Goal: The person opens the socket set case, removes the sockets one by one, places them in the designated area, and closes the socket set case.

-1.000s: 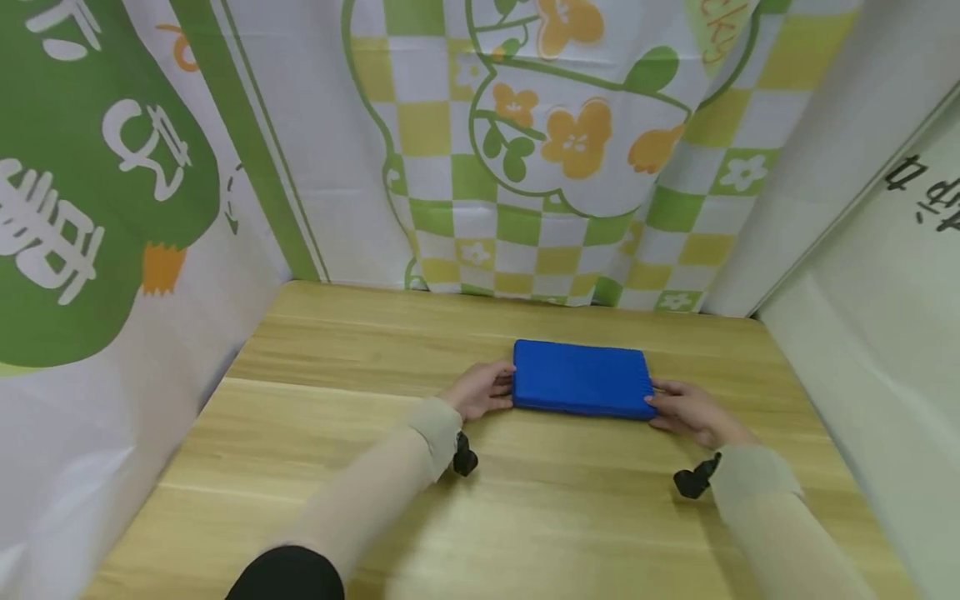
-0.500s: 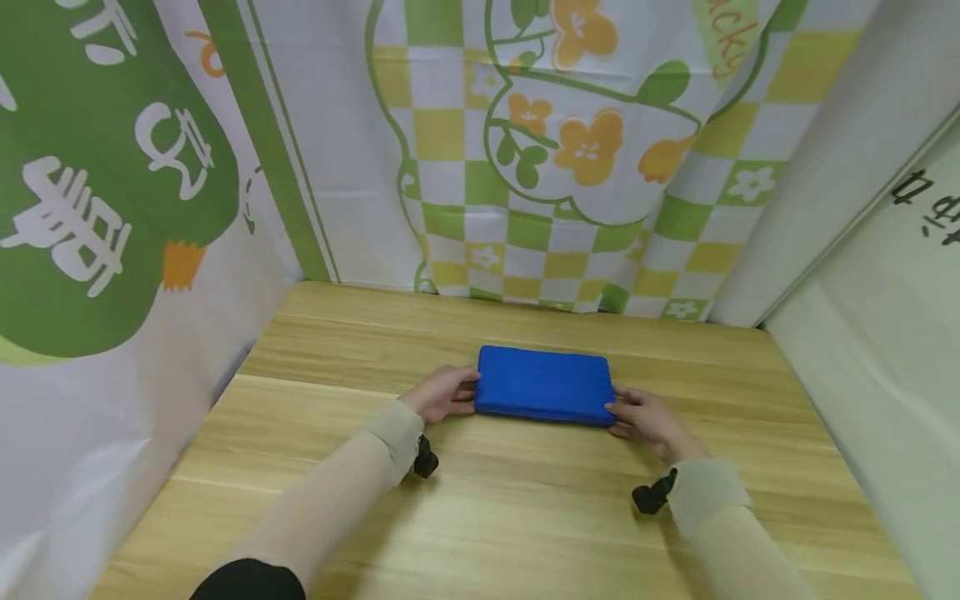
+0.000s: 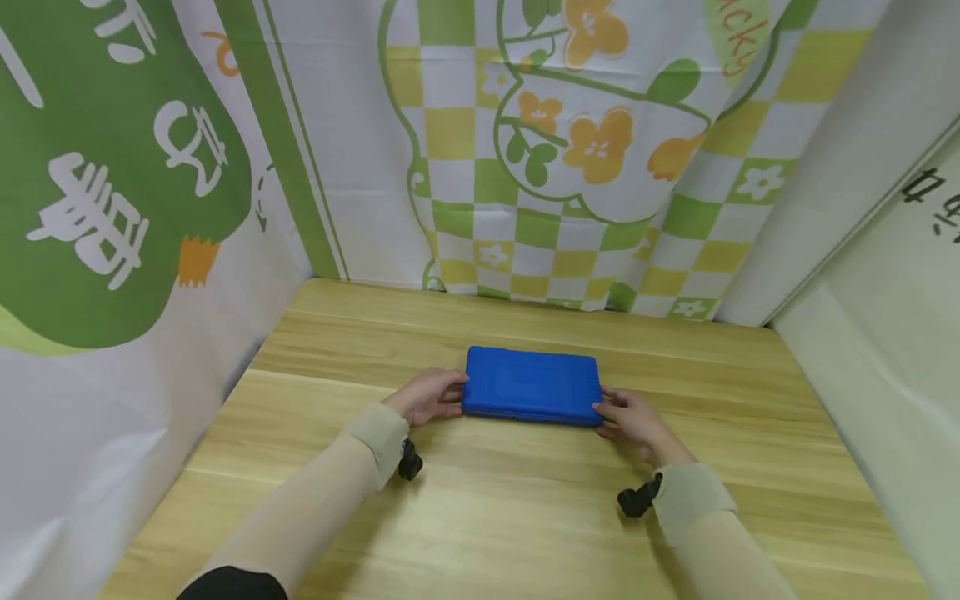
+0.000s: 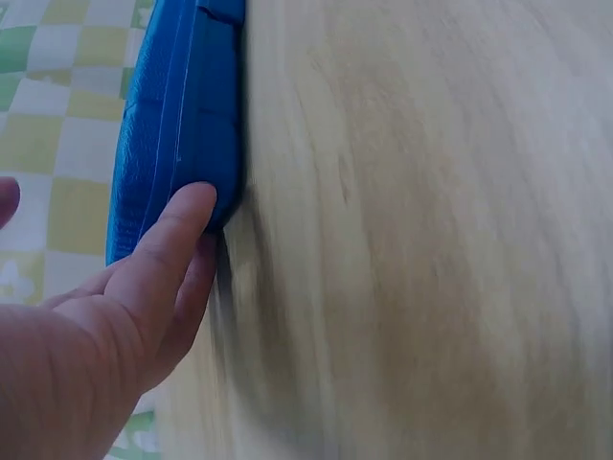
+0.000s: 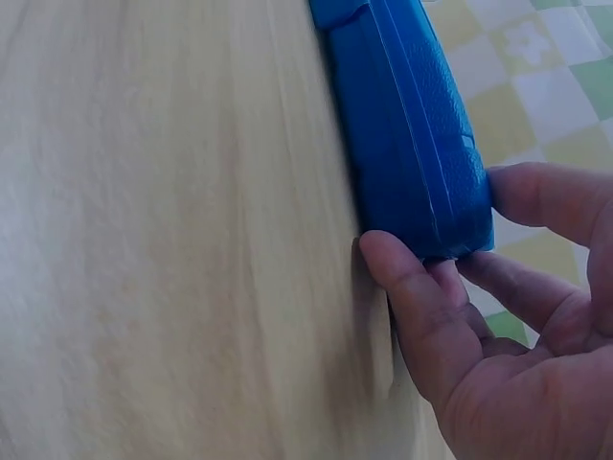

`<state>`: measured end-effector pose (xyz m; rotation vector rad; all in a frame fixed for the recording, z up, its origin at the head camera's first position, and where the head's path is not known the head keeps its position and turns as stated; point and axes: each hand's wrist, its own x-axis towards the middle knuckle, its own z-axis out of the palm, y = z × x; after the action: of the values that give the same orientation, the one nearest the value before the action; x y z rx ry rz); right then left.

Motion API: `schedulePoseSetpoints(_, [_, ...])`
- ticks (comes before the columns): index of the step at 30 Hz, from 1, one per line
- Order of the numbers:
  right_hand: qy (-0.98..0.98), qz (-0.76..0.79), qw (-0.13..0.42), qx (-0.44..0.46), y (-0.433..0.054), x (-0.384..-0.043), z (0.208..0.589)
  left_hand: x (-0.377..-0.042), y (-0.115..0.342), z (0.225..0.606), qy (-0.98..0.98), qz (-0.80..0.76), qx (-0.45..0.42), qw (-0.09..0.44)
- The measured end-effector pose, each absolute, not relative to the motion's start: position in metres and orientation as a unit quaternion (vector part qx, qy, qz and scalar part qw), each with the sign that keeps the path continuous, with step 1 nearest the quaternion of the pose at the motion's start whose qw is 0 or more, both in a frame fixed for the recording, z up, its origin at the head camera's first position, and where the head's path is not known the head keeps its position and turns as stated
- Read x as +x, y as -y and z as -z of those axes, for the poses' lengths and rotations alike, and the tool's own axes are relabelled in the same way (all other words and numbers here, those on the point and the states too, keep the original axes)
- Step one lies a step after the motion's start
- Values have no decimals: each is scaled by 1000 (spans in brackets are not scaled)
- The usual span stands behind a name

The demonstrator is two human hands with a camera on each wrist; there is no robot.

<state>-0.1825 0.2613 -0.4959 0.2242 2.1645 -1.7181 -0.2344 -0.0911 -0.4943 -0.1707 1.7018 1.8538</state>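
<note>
A flat blue plastic case [image 3: 531, 386] with ribs near its right end lies on the wooden table, towards the back. My left hand [image 3: 430, 396] holds its left end; in the left wrist view, the thumb of the left hand [image 4: 129, 311] presses the front corner of the case [image 4: 182, 125]. At the opposite end, my right hand [image 3: 637, 423] grips the ribbed edge. The right wrist view has the right hand [image 5: 517, 335] around the case's corner [image 5: 412, 153], one digit on the front side and another over the top. Some fingertips are hidden behind the case.
The wooden table [image 3: 525, 517] has a checked, flower-printed curtain [image 3: 558, 208] at its back edge. A green and white printed sheet [image 3: 127, 208] hangs on the left, a pale sheet [image 3: 885, 350] on the right. Black wrist cameras sit at both cuffs.
Both hands have shifted the case left along the table, mostly in the first half second. The head view has also turned slightly. Each hand keeps its hold on its end.
</note>
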Motion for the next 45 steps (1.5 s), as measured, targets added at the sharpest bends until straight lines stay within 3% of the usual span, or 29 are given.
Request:
schedulePoseSetpoints(4, [-765,613,177,89,-260,-181,497,-238,93,495,-699,-651,-10,295])
schedulePoseSetpoints(10, [-760,625,138,114,-254,-173,507,-247,86,493,-827,-501,95,238])
schedulePoseSetpoints(15, [-703,681,88,189,-245,-153,512,-258,72,491,-906,-322,204,183])
schedulePoseSetpoints(19, [-634,739,70,217,-230,-133,511,-263,67,487,-918,-247,255,178])
schedulePoseSetpoints(27, [-519,825,143,174,-184,-107,510,-275,70,491,-922,-170,283,204])
schedulePoseSetpoints(38, [-367,895,167,192,-166,-123,510,-282,56,482,-922,-131,295,213])
schedulePoseSetpoints(45, [-346,900,148,218,-157,-132,513,-286,54,482,-921,-138,287,226])
